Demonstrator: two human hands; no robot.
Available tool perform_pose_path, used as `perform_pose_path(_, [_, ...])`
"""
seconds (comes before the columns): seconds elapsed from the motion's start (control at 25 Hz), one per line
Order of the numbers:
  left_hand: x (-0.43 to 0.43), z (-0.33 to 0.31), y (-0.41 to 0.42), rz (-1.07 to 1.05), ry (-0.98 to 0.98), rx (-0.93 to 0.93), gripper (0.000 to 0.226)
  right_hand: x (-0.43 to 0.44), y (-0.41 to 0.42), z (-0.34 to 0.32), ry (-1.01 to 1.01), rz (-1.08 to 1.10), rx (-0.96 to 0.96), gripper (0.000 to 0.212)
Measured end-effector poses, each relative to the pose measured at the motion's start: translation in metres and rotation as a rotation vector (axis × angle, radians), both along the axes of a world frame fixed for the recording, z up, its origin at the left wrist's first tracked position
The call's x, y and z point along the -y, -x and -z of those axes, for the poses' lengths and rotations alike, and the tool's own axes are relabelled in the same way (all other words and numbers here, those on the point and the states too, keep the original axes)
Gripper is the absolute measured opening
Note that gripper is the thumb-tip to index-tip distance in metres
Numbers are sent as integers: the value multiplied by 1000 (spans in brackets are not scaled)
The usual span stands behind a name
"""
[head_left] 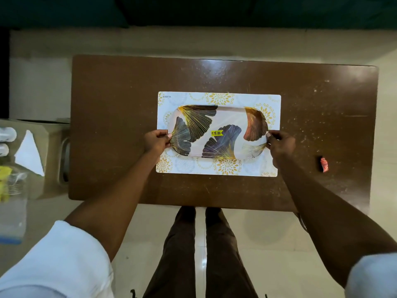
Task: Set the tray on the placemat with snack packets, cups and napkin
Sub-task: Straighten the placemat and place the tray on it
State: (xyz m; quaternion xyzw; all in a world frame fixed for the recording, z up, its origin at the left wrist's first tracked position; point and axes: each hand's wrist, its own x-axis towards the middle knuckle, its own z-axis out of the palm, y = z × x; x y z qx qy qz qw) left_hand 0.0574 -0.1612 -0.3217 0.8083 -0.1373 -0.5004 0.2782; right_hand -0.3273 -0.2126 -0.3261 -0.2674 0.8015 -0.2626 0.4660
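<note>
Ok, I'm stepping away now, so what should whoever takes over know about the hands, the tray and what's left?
Left hand grips the left end of the oblong leaf-patterned tray; right hand grips its right end.
The tray sits over the white floral placemat on the brown table, nothing on it yet.
A white folded napkin lies on the side surface to the left; the items beside it are too blurred to name.
Left: release the tray, then add packets, cups and napkin.

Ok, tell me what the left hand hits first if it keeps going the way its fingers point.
The left hand grips the tray's left end, fingers pointing right across it. Going on, it would push into the tray itself, then towards the right hand at the opposite end.
</note>
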Motion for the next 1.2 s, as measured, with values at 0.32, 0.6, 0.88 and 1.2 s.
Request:
perform_pose_path(0.32, [-12,-3,7,-7,-10,-55,36,-15,8,0,-12,-17,-36,26])
perform_pose_path(0.6, [-16,-7,7,1,-14,-46,36,-15,8,-1,-5,-40,-58,27])
perform_pose_path(0.88, [-16,-7,2,2,-10,-56,38,-10,4,2,0,-45,-43,24])
perform_pose_path(1.2, [-15,-7,2,-4,-29,-56,36,-10,4,3,-11,-37,-48,25])
